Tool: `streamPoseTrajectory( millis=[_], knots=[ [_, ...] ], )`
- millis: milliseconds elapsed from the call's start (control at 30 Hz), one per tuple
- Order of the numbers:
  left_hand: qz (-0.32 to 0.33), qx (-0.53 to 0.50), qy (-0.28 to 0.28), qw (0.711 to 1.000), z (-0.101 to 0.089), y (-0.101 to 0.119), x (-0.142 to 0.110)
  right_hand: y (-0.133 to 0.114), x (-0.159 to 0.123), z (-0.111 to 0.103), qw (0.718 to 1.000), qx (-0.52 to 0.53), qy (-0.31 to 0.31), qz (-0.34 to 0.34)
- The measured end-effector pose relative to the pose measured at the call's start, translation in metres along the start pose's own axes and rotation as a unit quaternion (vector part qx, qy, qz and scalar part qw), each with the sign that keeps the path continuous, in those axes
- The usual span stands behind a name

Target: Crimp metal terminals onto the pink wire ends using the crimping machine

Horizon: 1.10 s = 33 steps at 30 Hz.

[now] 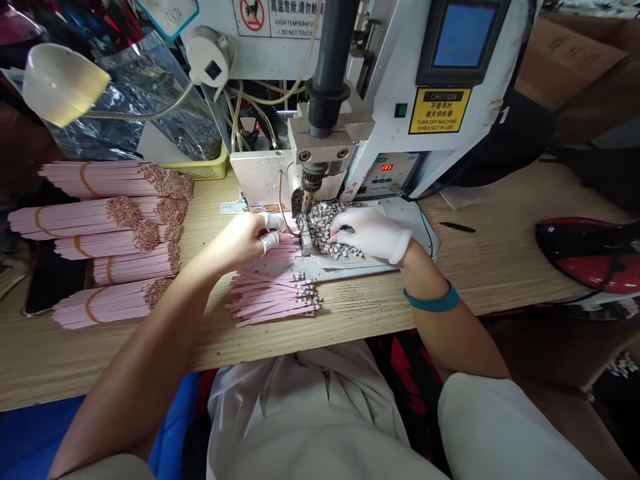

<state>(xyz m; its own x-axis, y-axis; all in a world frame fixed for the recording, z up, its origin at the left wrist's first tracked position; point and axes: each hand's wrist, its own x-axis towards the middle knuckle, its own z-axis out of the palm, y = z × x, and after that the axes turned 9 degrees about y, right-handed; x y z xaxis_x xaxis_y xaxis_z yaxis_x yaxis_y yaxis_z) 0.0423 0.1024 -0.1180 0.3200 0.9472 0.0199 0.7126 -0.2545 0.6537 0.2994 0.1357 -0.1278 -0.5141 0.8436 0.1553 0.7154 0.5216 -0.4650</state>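
Observation:
My left hand (249,240), with white covers on some fingers, is closed at the left side of a small metal block (305,241). Its fingertips pinch among thin pink wires (286,252). A white glove covers my right hand (370,233), whose fingers are bent together over a pile of small metal-and-white connectors (325,220); anything between the fingertips is hidden. Above the block, the soldering machine's tip (307,200) points down, with a thin curved tube (281,200) beside it. Nearer me lies a loose heap of pink wires (273,297) with connectors on their right ends.
Banded bundles of pink wires (115,267) are stacked at the left. Behind them stand a yellow basket (210,169) and a lamp (63,83). The machine's control box (387,175) is at the back. A dark tool (457,227) and a red-and-black device (590,253) lie right.

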Motion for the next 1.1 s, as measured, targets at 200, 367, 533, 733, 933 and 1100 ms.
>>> streamPoseTrajectory(
  millis=[200,367,533,733,933,1100],
  knots=[
    [-0.03,-0.105,-0.01,0.994,0.002,-0.002,0.002,-0.016,0.0,0.004,0.92,0.348,-0.002,0.182],
    [-0.055,-0.141,-0.009,0.989,0.004,-0.005,0.003,-0.022,0.004,0.02,0.856,0.48,0.038,0.186],
    [-0.06,-0.189,-0.011,0.98,0.008,-0.011,0.005,-0.021,0.006,0.024,0.855,0.482,0.031,0.187],
    [-0.058,-0.19,-0.007,0.98,0.009,-0.008,0.004,-0.031,0.006,0.026,0.841,0.49,0.034,0.226],
    [-0.071,-0.192,-0.005,0.979,0.011,-0.007,0.004,-0.028,0.009,0.034,0.821,0.528,0.029,0.218],
    [-0.052,-0.186,0.007,0.981,0.01,-0.008,0.005,-0.025,0.008,0.034,0.841,0.506,0.02,0.189]
  ],
)
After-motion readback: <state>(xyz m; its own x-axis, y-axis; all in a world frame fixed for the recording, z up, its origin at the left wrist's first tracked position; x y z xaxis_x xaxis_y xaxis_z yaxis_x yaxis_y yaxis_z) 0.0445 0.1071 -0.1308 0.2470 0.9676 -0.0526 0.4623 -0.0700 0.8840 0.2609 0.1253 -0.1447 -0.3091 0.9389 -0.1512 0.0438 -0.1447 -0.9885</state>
